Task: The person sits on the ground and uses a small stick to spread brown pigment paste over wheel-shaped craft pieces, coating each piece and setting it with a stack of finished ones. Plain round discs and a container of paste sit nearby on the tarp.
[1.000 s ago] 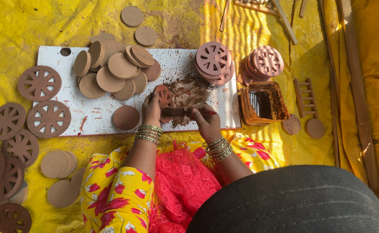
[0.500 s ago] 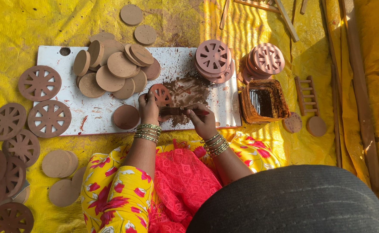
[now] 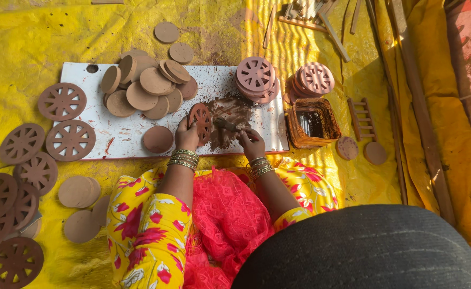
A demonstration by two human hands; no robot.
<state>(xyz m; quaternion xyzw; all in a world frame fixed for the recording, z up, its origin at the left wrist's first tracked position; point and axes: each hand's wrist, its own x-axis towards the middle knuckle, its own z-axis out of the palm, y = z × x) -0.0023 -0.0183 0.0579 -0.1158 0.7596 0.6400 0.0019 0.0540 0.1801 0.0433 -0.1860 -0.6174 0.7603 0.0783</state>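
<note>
Likely a craft workshop — clay wheels (image 3: 62, 101) everywhere

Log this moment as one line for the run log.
left hand: holds brown spoked clay wheel upright | right hand: holds thin tool toward wheel | surface: white board | nearby: pile of plain clay discs

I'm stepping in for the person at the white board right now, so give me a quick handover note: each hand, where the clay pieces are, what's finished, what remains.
Left hand holds a clay wheel tilted on edge over the white board.
Right hand grips a thin tool, tip by the wheel, above a patch of brown scraps.
Done: cut spoked wheels stacked at the board's far right and laid out on the yellow sheet to the left.
Left: the pile of plain discs on the board, one lone disc near the left hand, more plain discs lower left.
</note>
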